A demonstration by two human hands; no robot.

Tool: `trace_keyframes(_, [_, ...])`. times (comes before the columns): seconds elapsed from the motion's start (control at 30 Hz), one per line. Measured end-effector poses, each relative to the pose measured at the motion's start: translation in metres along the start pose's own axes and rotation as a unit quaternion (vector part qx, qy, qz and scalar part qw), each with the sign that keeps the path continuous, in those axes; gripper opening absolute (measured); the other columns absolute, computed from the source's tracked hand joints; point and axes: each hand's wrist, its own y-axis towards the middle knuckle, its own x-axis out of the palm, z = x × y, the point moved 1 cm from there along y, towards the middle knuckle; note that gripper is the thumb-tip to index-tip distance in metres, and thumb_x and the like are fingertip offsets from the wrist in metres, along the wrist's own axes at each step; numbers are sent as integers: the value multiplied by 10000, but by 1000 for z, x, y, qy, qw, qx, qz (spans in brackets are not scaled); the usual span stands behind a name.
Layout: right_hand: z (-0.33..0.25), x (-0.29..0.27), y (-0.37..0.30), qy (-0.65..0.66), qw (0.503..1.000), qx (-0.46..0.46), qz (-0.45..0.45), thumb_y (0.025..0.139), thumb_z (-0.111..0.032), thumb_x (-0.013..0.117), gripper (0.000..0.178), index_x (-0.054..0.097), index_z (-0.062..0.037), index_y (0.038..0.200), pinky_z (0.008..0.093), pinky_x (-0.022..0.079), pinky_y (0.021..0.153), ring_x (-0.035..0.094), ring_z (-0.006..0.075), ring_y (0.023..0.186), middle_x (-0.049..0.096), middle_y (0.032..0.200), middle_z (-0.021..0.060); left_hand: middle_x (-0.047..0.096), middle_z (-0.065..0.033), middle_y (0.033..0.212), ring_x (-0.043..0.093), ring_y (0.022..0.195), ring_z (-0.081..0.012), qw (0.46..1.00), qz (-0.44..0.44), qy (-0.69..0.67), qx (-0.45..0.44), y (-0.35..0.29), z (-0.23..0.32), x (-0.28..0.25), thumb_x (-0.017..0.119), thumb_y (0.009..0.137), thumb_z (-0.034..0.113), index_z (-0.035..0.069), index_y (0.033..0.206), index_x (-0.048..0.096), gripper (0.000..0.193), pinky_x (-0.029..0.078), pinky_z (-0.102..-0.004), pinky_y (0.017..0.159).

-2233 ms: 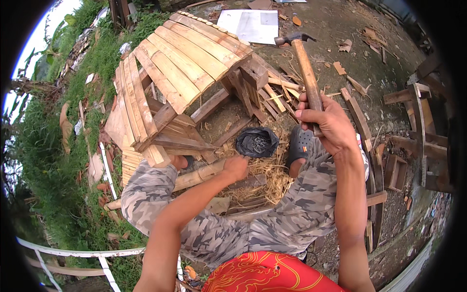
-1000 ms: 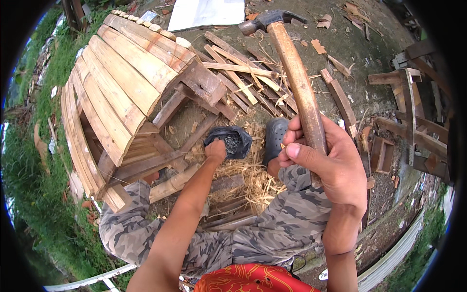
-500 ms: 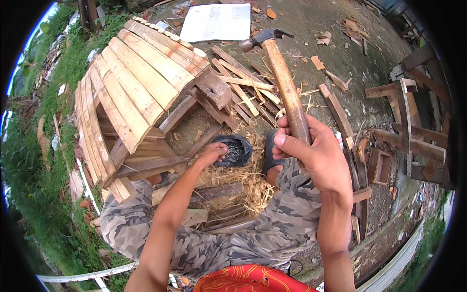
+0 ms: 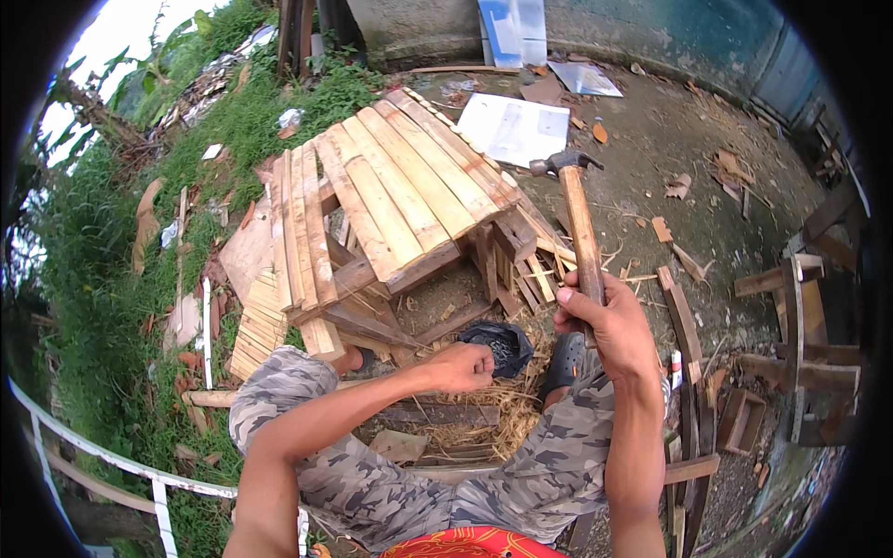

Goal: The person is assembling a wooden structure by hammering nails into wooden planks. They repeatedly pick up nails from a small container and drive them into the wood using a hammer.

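My right hand (image 4: 609, 321) grips the wooden handle of a claw hammer (image 4: 579, 219), held upright with its metal head pointing away from me. My left hand (image 4: 462, 365) is closed, fingers pinched together, just beside a black plastic bag (image 4: 502, 342) that lies on straw. Whether it holds anything small I cannot tell. In front of me stands a small slatted wooden house (image 4: 391, 205) with a pitched roof, its open front facing my knees. I sit with my knees apart in camouflage trousers (image 4: 372, 474).
Loose wooden slats and offcuts (image 4: 684, 312) lie to the right on the concrete. White sheets (image 4: 514, 127) lie beyond the house. Grass with debris (image 4: 102, 279) fills the left. A white rail (image 4: 121, 470) runs at lower left. Wooden frames (image 4: 800, 325) stand at far right.
The view has shifted, so the little house now sits further up and centre. My left hand has drawn back from the black bag towards me. The hammer stays upright in my right hand.
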Motion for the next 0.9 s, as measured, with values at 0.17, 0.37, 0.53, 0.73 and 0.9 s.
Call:
trace_keyframes(0.17, [2,16,3,-27,999,-15,-22,885,-126,752,320,593,27,1117,310,575,664,664,159,704,646,860,68,698,-95,843,667,744,-207,997,45,42,46,-72,68,-50,662,883,220,38,997,663,214,540,-363,693])
trace_keyframes(0.37, [7,27,9,-43,998,-16,-32,889,-130,751,294,605,27,1090,314,577,656,672,169,703,649,845,67,696,-86,870,652,802,-153,932,345,18,111,-113,74,-167,657,950,172,4,1059,661,201,534,-332,750])
trace_keyframes(0.53, [10,30,13,-71,997,-16,-20,903,-133,741,276,604,28,1081,313,587,684,672,160,709,660,849,71,732,-45,928,665,809,-119,831,553,11,58,-112,8,-270,726,924,205,13,1116,690,274,525,-288,776])
trace_keyframes(0.73, [10,33,14,-82,996,-24,-4,898,-121,737,230,616,8,1045,322,579,678,665,161,700,649,836,64,744,-69,950,685,884,-158,805,590,-15,58,-86,-47,-314,735,902,243,19,1033,723,260,521,-328,841])
trace_keyframes(0.9, [11,36,15,-81,996,-24,11,895,-114,737,206,619,-1,1020,310,566,667,661,160,682,642,811,54,733,-97,913,677,868,-184,820,572,4,25,-71,-64,-314,723,910,261,29,1049,738,271,523,-349,817])
